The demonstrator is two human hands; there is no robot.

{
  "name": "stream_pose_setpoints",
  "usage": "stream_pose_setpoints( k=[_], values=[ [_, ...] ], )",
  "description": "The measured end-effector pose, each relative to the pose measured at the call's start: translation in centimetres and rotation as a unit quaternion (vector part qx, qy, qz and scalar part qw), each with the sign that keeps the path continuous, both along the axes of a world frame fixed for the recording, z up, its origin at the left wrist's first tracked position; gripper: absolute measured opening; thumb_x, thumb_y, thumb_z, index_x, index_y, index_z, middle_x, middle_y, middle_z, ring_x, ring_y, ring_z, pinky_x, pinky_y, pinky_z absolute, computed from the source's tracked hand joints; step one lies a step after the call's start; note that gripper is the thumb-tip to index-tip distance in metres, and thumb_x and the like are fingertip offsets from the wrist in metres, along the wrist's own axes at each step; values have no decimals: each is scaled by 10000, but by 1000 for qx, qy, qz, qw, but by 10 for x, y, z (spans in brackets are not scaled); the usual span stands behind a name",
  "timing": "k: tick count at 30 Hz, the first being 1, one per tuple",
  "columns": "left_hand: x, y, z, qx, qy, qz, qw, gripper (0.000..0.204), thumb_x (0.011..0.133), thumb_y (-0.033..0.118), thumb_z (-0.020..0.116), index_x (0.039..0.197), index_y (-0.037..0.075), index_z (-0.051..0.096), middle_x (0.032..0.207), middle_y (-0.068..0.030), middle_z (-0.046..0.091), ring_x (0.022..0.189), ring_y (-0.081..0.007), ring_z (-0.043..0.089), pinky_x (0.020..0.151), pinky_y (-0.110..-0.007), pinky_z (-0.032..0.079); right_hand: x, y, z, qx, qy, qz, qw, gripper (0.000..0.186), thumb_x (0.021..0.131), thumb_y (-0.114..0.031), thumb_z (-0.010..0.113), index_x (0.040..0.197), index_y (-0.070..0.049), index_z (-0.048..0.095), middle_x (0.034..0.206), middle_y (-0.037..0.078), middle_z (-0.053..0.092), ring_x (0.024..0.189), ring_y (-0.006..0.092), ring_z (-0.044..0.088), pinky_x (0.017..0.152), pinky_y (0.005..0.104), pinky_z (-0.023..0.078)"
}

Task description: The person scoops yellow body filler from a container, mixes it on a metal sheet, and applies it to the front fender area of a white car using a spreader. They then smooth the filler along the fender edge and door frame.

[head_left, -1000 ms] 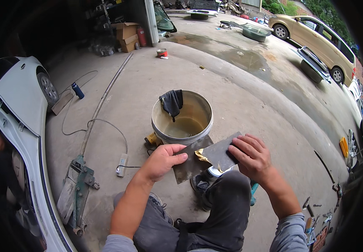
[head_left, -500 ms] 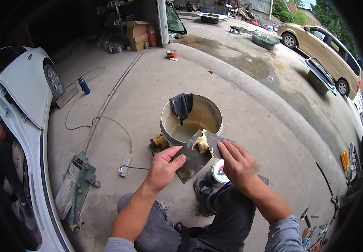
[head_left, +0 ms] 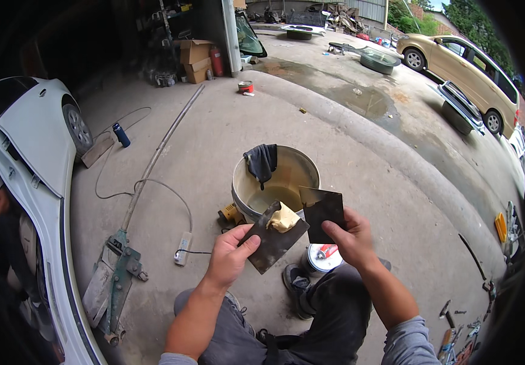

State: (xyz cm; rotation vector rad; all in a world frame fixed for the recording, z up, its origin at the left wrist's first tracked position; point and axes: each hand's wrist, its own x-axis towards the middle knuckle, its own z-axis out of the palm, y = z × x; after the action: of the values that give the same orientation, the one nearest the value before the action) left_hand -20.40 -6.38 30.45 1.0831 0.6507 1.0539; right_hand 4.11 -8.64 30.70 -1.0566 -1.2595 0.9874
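My left hand (head_left: 231,254) is closed on the edge of a dark, flat putty spreader (head_left: 268,248), thumb on top. A lump of pale yellow putty (head_left: 283,219) sits on its far corner. My right hand (head_left: 355,239) pinches a second dark putty spreader (head_left: 323,212), held tilted up just right of the first. The two blades are close together over the near rim of a round bucket (head_left: 308,176). A dark cloth (head_left: 261,163) hangs over the bucket's left rim. Below my right hand stands a can (head_left: 318,266) with a red and white tube (head_left: 327,250) on its lid.
A yellow power tool (head_left: 231,214) lies left of the bucket, near a power strip (head_left: 182,248). Further left are a green floor jack (head_left: 116,261) with a long handle and a white car (head_left: 34,137), with a person beside it. Tools (head_left: 457,331) lie at lower right.
My right hand has turned over and lifted its spreader off the other one, so its blade now stands up. The putty lies gathered on the left spreader's corner. The left hand has barely moved.
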Motion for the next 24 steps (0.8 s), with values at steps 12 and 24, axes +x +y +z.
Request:
stream_pose_setpoints(
  k=[12, 24],
  values=[
    [13, -10, -8, 8, -44, 29, 999, 286, 910, 67, 545, 1168, -55, 546, 1054, -53, 618, 926, -90, 563, 849, -223, 448, -20, -20, 5, 54, -158, 23, 986, 236, 802, 57, 602, 1031, 8, 633, 756, 64, 634, 699, 70, 552, 652, 222, 464],
    [10, -7, -10, -21, -66, 31, 997, 280, 914, 53, 524, 1172, -56, 536, 1057, -62, 617, 927, -92, 568, 843, -227, 454, -8, -26, -4, 22, -32, 60, 997, 180, 904, -48, 561, 1051, 39, 620, 855, -14, 611, 781, 59, 520, 711, 218, 443]
  ],
)
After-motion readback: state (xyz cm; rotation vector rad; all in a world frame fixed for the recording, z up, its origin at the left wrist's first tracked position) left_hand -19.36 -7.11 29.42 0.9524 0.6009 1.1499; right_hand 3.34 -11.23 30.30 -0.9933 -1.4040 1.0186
